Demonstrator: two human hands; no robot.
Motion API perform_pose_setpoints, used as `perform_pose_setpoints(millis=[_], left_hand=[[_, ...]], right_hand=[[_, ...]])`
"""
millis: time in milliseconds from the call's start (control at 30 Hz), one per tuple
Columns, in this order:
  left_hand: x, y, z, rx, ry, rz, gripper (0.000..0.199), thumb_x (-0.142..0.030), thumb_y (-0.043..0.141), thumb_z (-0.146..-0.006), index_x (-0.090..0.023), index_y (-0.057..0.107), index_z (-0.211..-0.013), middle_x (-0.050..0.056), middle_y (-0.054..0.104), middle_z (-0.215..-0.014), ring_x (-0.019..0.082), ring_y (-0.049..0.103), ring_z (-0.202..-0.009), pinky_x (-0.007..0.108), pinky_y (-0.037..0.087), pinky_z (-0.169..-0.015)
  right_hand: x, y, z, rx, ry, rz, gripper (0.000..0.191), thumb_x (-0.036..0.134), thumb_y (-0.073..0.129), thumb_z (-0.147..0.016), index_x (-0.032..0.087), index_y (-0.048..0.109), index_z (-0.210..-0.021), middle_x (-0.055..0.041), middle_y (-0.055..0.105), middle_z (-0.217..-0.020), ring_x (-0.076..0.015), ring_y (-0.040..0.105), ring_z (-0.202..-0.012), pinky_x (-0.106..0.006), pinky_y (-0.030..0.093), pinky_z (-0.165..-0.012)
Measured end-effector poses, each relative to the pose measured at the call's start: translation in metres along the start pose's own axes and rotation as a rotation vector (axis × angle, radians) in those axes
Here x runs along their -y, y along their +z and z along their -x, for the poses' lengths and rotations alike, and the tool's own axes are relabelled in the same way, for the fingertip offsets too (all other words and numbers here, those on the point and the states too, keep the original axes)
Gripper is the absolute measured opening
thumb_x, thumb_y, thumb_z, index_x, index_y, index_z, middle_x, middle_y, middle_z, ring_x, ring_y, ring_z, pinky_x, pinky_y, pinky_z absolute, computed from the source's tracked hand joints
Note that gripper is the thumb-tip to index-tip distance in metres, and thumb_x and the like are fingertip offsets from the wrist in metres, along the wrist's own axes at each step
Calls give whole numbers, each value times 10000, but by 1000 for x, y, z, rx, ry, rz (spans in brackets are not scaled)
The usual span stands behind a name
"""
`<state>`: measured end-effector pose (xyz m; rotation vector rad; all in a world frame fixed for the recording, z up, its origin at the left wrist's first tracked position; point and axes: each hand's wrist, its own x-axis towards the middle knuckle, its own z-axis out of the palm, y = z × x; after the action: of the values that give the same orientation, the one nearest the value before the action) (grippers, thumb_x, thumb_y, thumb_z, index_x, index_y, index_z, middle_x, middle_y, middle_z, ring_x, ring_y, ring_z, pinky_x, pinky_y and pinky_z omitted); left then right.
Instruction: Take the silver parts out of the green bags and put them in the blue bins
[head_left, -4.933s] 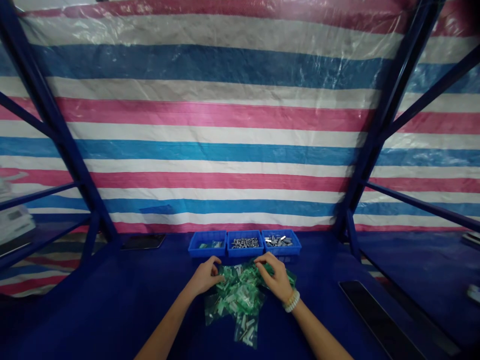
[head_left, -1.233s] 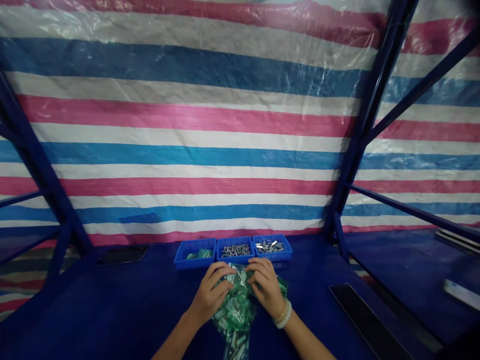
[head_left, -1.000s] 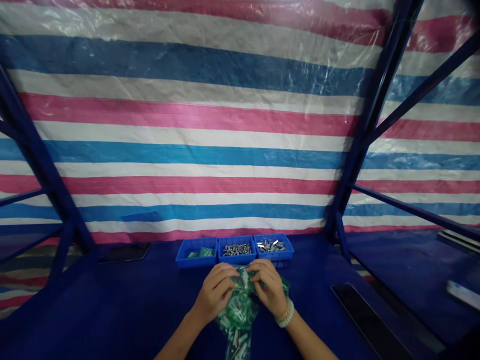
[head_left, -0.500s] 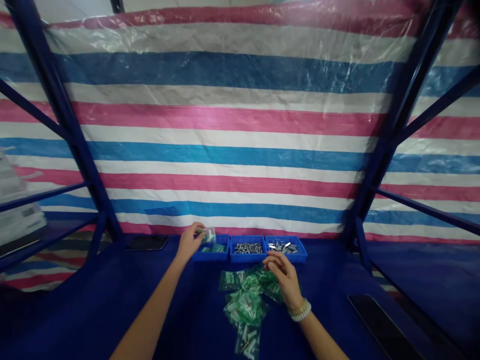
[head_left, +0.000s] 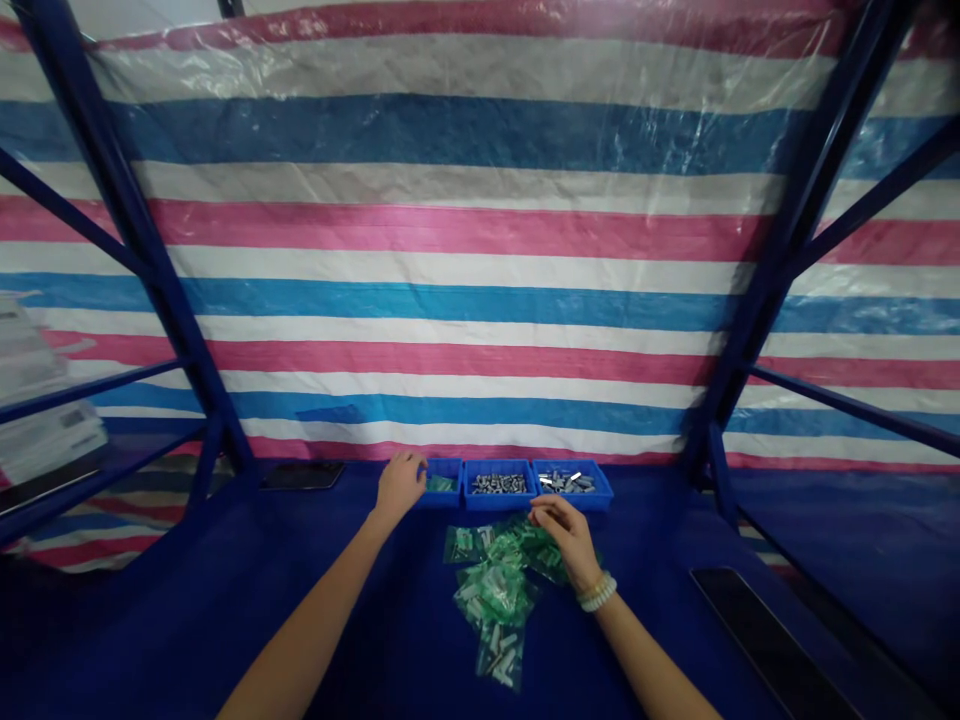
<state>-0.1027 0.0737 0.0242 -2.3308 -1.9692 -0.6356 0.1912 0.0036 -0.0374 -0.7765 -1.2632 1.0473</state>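
Note:
My left hand [head_left: 401, 487] is at the left blue bin [head_left: 450, 467], its fingers curled and the fingertips partly hidden; I cannot make out what they hold. Small green-tinted bags [head_left: 441, 484] lie in that bin. My right hand [head_left: 566, 535], with a beaded bracelet [head_left: 598, 594] at the wrist, hovers in front of the right bin [head_left: 604, 486]. Its fingers are bent toward the thumb, and anything between them is too small to name. Below and left of it lies a pile of clear green-tinted bags [head_left: 499, 595] with small metal parts inside.
The middle bin [head_left: 500, 502] holds small grey metal pieces, and the right bin holds longer silvery ones. Dark phones lie at back left [head_left: 304, 476] and front right [head_left: 765, 640]. Blue frame posts [head_left: 161, 270] and a striped sheet [head_left: 465, 235] bound the blue table [head_left: 405, 640].
My left hand has moved right and over the left bin; the small clear bag it held above the bin no longer shows. My right hand has hardly moved. The view has shifted slightly.

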Motion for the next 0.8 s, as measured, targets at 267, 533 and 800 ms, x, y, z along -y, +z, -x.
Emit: perform_pose_setpoints(millis=[267,533,800], left_hand=[[-48,17,66,146,201,55,157,-298,625,-743,-215,639,-876,44,619,-954,231,573,-932,288,438,-764],[-39,28,67,211,87,261,176,-200,636,-691,-181,580,-856,55,585,-900,227,576,-851,322,451,-751],[-67,17,58,100,-69,1167,312,-265,694,-683,-198,513,-929,-42,548,-733,132,586,-663,241,447,-636]], right_hand=[[4,4,2,47,-23,98,216,382,649,-813,177,662,-882,-40,659,-740,-187,602,-703,-285,464,-662],[9,6,3,56,-22,159,212,381,638,-816,177,664,-865,-41,662,-747,-183,601,-693,-279,461,-646],[4,16,4,99,23,125,333,363,671,-789,185,619,-1066,-60,676,-896,-182,625,-764,-277,498,-657]])
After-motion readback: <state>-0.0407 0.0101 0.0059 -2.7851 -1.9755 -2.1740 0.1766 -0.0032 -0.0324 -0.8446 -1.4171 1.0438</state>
